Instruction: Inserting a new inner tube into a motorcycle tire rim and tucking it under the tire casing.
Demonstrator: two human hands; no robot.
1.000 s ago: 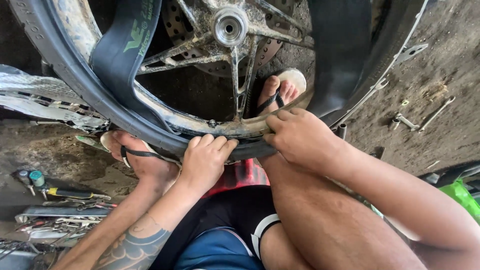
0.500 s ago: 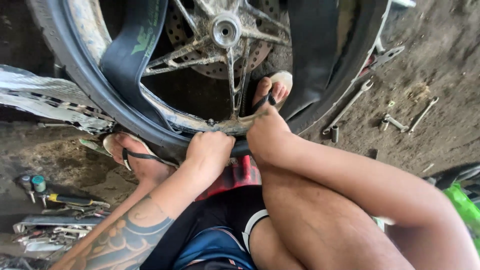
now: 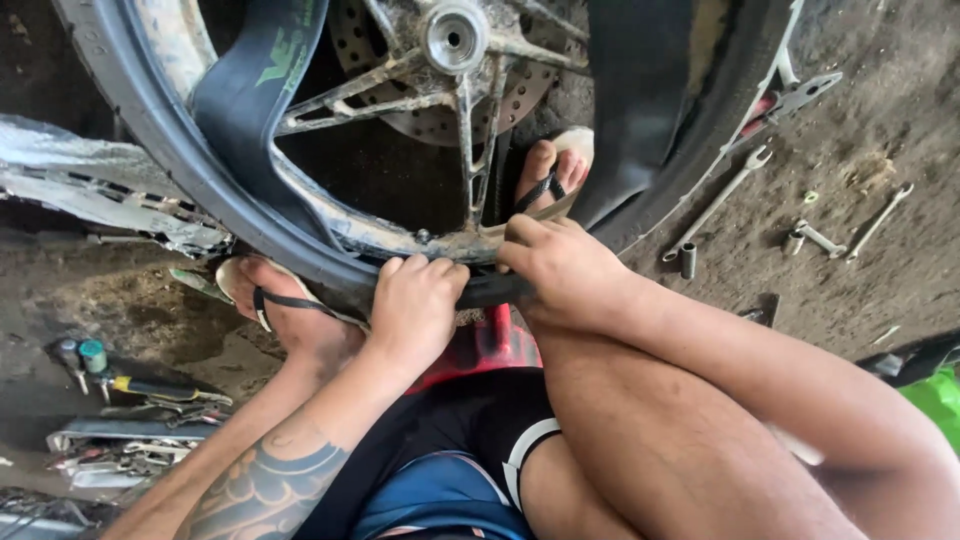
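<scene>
A dirty motorcycle wheel (image 3: 460, 130) with a black tyre (image 3: 150, 130) stands upright in front of me, its hub (image 3: 452, 38) near the top. A black inner tube (image 3: 255, 110) hangs loose out of the tyre on both sides. My left hand (image 3: 415, 305) grips the lower edge of the tyre and rim, fingers curled over it. My right hand (image 3: 560, 270) presses on the tyre bead right beside it, fingers closed on the rubber. My sandalled feet (image 3: 295, 315) brace under and behind the wheel.
Several spanners and sockets (image 3: 720, 200) lie on the dirt floor at the right. Screwdrivers and tools (image 3: 120, 385) lie at the lower left. A crumpled metal sheet (image 3: 90, 190) lies at the left. A red stool (image 3: 490, 345) sits under me. A green object (image 3: 935, 400) is at the right edge.
Both hands stay on the tyre's lower edge; they shifted slightly along the rim. The view swung a little, showing more tools on the right.
</scene>
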